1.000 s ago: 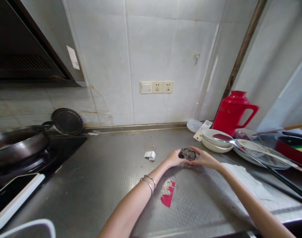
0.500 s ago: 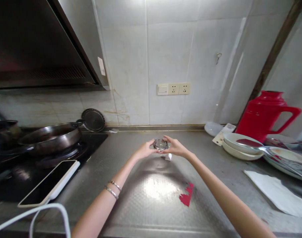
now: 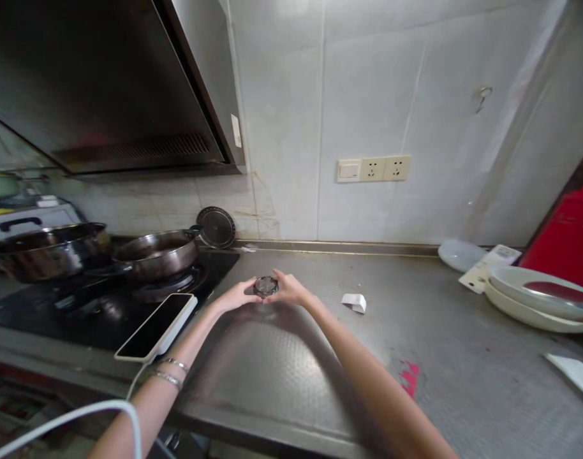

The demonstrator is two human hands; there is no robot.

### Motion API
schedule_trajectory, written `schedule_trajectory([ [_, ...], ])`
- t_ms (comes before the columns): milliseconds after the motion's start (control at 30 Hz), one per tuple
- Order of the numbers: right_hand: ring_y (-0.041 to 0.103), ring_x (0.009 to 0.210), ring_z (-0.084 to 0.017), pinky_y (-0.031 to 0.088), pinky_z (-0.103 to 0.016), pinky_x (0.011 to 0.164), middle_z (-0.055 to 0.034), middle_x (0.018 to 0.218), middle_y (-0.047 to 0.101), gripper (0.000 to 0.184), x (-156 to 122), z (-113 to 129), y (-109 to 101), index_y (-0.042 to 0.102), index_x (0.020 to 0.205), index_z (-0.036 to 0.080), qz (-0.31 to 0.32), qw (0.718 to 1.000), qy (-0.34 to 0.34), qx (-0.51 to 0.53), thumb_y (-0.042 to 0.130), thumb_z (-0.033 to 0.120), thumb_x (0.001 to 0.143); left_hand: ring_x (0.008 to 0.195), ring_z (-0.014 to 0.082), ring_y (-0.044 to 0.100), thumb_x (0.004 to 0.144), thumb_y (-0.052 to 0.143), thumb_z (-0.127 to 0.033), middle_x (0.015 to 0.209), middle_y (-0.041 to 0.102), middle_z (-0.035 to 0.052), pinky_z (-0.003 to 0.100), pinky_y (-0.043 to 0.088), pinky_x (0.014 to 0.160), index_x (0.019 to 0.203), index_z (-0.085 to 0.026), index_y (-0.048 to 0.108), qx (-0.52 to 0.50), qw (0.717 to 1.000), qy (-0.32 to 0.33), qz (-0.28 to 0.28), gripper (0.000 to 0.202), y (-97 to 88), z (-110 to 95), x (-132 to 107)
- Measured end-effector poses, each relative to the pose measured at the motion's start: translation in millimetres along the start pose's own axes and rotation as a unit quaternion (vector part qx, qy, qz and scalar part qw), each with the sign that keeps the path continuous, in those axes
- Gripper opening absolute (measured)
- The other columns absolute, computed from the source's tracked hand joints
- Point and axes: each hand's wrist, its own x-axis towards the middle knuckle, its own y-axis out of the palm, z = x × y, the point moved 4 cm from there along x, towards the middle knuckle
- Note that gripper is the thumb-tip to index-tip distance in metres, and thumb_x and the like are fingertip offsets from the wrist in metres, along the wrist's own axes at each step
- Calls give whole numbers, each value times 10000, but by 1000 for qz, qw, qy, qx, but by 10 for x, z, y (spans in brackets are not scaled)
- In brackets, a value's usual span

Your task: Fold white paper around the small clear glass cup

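Both my hands hold a small round glass dish (image 3: 265,287) over the steel counter, near the hob's right edge. My left hand (image 3: 238,296) grips its left side, with thumb and fingers curved against the rim. From the right, my right hand (image 3: 291,291) clasps the opposite side in the same way. The dish is clear with a dark, faceted-looking edge; whether its base touches the counter I cannot tell. To the right of my hands a folded scrap of white paper (image 3: 354,302) lies on the counter (image 3: 315,274).
A phone (image 3: 155,328) with a white cable lies at the hob's (image 3: 28,319) front right. Pans (image 3: 157,255) stand on the hob, below the range hood (image 3: 129,89). At right are a red scrap (image 3: 409,377), stacked dishes (image 3: 535,312) and a red thermos (image 3: 566,236).
My view has turned left. Both hands have carried the glass dish leftward along the counter, away from the white paper scrap and closer to the hob.
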Motion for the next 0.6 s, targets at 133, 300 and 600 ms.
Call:
schedule_trajectory([
  [133, 583, 1123, -328, 462, -376, 929, -196, 1189, 628, 1141, 86, -19, 212, 327, 1408, 54, 5, 1000, 0, -17, 796, 570, 505, 1312, 273, 409, 634, 730, -357, 1398, 458, 77, 386, 236, 1128, 1337, -188, 482, -2, 1000, -17, -4, 765, -52, 180, -78],
  [300, 591, 1110, -321, 463, -371, 916, -176, 1155, 649, 1110, 123, -40, 350, 341, 1401, 78, 14, 1000, -1, -26, 791, 572, 515, 1289, 283, 439, 649, 724, -335, 1388, 473, 95, 382, 264, 1119, 1337, -155, 481, -24, 999, -21, 7, 752, -26, 273, -130],
  [600, 583, 1119, -324, 466, -377, 905, -180, 1155, 646, 1122, 111, -75, 435, 338, 1402, 85, 17, 999, 9, -27, 789, 589, 506, 1298, 281, 428, 634, 731, -283, 1368, 502, 83, 404, 280, 1115, 1320, -185, 494, -35, 999, -26, 3, 732, 0, 270, -177],
])
